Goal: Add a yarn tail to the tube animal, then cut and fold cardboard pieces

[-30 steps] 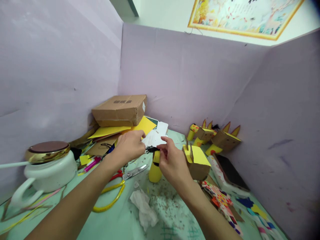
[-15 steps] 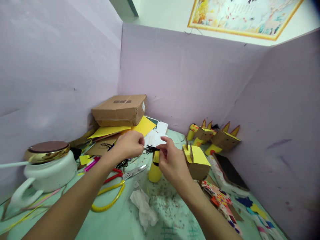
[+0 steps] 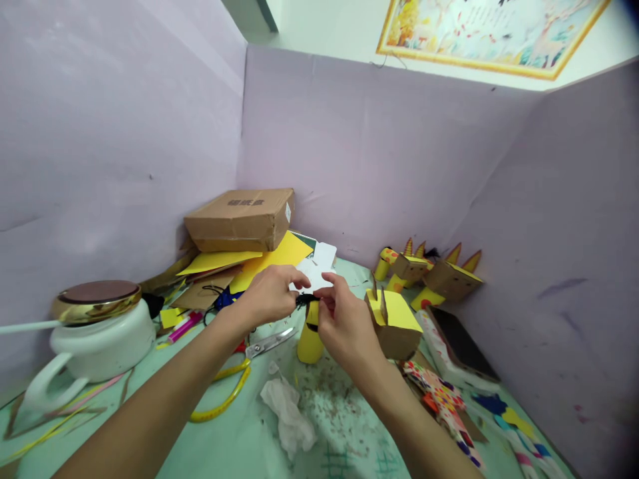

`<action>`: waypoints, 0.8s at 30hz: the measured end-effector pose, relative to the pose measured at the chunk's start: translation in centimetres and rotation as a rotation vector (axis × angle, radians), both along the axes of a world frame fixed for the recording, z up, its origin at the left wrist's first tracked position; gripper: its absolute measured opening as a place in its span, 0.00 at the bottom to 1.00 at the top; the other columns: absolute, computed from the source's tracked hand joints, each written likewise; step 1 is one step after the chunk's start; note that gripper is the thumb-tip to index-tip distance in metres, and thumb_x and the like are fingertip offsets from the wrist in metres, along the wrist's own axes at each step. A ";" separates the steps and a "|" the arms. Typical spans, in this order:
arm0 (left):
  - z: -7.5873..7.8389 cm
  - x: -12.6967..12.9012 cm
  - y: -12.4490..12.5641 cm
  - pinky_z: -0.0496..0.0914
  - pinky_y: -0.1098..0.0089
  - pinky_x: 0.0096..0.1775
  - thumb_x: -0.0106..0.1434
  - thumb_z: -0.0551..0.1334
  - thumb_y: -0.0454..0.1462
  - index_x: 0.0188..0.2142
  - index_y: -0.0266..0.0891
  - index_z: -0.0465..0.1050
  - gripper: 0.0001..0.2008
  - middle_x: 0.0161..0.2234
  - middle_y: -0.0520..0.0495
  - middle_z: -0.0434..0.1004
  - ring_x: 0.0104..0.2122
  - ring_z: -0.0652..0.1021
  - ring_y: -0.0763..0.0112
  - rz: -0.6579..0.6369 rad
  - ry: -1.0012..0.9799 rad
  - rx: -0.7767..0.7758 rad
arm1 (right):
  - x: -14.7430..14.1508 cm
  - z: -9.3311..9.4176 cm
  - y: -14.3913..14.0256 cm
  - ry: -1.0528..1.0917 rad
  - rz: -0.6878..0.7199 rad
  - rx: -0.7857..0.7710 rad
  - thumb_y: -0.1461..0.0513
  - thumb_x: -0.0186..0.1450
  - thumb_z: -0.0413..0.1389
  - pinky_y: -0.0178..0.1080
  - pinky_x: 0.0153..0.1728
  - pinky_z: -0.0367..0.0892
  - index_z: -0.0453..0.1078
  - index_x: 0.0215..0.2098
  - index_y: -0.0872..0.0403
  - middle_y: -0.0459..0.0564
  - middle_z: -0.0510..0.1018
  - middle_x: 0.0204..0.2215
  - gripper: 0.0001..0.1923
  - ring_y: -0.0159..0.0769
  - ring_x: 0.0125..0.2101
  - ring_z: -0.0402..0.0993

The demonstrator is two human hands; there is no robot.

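Far left sits a white pot w/ gold lid [image 3: 94, 319], then yellow-handled scissors [image 3: 239, 369] lying flat on the green tabletop [image 3: 239, 446], blades pointing toward the hands. Behind them, a cardboard box [image 3: 239, 218] rests on yellow paper sheets [image 3: 259, 261]. Left hand [image 3: 267, 296] is closed, fingertips pinching a small black tuft [image 3: 303, 300], prob. thread or yarn, right at the top of a yellow tube [image 3: 309, 336] standing upright approx. mid-table. Right hand [image 3: 344, 322] meets it from the other side, thumb & forefinger pinched on the same tuft, just touching the tube top. Tuft looks very light, soft, floppy, easy to fray, so best held low at its base w/ fingertips. Tube looks light, thin-walled & crushable, likely to tip; hold its sides gently. Just right: a cardboard block w/ yellow face [image 3: 394, 322]; further right, 2 or more finished horned figures [image 3: 434, 276].
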State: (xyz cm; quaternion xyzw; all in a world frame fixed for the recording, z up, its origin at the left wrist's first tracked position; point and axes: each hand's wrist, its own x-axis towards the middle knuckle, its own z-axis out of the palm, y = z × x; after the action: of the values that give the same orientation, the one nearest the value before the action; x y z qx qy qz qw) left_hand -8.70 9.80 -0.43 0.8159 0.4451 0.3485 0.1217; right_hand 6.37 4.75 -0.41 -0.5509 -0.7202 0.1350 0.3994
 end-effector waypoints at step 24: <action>2.4 -1.2 -1.1 0.66 0.69 0.33 0.47 0.55 0.31 0.38 0.40 0.76 0.18 0.37 0.46 0.79 0.34 0.76 0.61 0.232 0.204 -0.072 | -0.2 0.2 0.1 -0.021 -0.022 0.009 0.72 0.59 0.47 0.44 0.39 0.67 0.58 0.53 0.59 0.55 0.77 0.39 0.23 0.44 0.38 0.73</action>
State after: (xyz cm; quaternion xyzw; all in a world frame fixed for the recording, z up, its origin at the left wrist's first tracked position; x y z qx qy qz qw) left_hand -9.92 8.66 1.96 0.7851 0.5588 0.2593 0.0640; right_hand 6.20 4.88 -0.22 -0.5584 -0.7188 0.1214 0.3960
